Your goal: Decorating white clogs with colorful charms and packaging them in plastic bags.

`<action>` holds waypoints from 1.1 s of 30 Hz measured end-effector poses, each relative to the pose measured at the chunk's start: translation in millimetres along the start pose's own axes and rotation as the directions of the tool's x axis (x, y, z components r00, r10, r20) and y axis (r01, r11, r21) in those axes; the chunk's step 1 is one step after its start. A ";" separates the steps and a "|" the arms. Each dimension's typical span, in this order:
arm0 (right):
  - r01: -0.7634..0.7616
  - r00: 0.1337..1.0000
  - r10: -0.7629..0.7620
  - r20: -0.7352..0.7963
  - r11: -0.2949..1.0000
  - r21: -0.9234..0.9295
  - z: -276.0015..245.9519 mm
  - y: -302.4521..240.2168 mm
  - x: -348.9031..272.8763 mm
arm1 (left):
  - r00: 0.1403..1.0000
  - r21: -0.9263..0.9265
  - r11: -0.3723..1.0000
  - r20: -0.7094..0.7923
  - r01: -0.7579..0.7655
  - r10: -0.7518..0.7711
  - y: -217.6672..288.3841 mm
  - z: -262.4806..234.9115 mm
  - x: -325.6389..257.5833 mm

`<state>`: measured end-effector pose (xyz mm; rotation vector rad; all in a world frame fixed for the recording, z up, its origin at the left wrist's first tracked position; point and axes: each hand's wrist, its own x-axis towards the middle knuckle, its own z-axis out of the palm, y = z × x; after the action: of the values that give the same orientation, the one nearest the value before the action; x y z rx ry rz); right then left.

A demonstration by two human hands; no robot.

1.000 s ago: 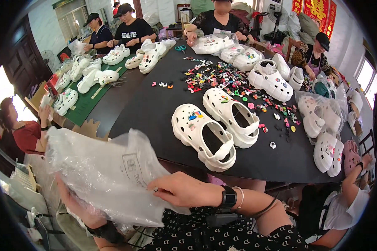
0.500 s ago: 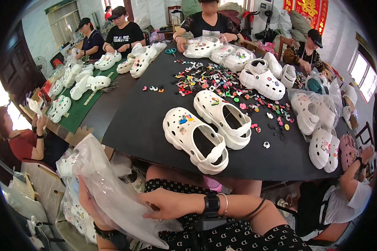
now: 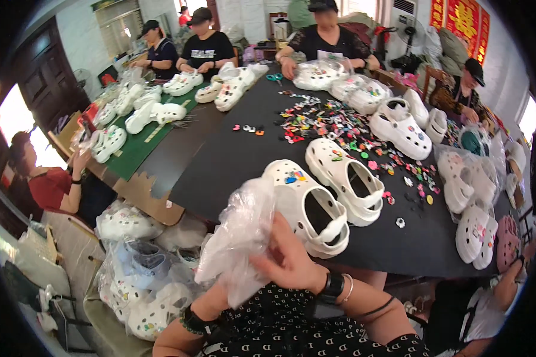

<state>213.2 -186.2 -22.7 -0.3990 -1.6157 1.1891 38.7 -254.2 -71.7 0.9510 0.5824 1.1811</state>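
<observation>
A clear, crumpled plastic bag (image 3: 238, 223) stands up between my hands in front of the table edge. My right hand (image 3: 292, 259) grips its right side, thumb and fingers bent around the film. My left hand (image 3: 215, 297) holds it from below and behind; the film covers most of those fingers. Just beyond the bag, on the black table (image 3: 220, 160), rests a white clog (image 3: 307, 205) with colourful charms. The bag hides part of its near left side. Beside it on the right sits a matching white clog (image 3: 345, 178), its heel strap toward me.
Loose charms (image 3: 333, 122) lie heaped beyond the clogs. Bagged clogs (image 3: 467, 178) line the right side. Below the table at left, more bagged clogs (image 3: 143, 279) are piled. Co-workers sit around, one in a red shirt (image 3: 56, 187). Teal scissors (image 3: 274, 77) lie at the far edge.
The bag has moved up and right from low at the left, and is now bunched near the clogs. Both my hands moved with it. The view has shifted a little left.
</observation>
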 end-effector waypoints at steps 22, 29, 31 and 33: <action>0.211 0.974 -0.200 0.103 0.655 -0.726 -26.1 -47.2 -30.7 | 0.834 -0.019 0.992 -0.544 -0.121 0.092 31.4 -0.1 48.3; -0.189 0.963 0.259 0.077 0.849 -0.494 -30.8 -50.3 -25.4 | 0.947 0.032 0.999 -0.319 -0.027 0.036 36.1 24.7 31.4; -0.289 0.937 0.345 0.046 0.846 -0.449 -28.0 -54.4 -31.5 | 0.939 0.693 0.705 -0.125 -0.150 0.322 20.6 24.3 44.0; -0.263 0.952 0.305 -0.001 0.819 -0.509 -28.3 -48.7 -33.6 | 0.900 0.695 0.696 -0.170 -0.179 0.402 11.4 43.2 49.9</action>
<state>265.6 -219.1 -0.7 -0.9712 -1.9878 0.9867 83.1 -219.4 -35.6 1.5280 1.2010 1.4593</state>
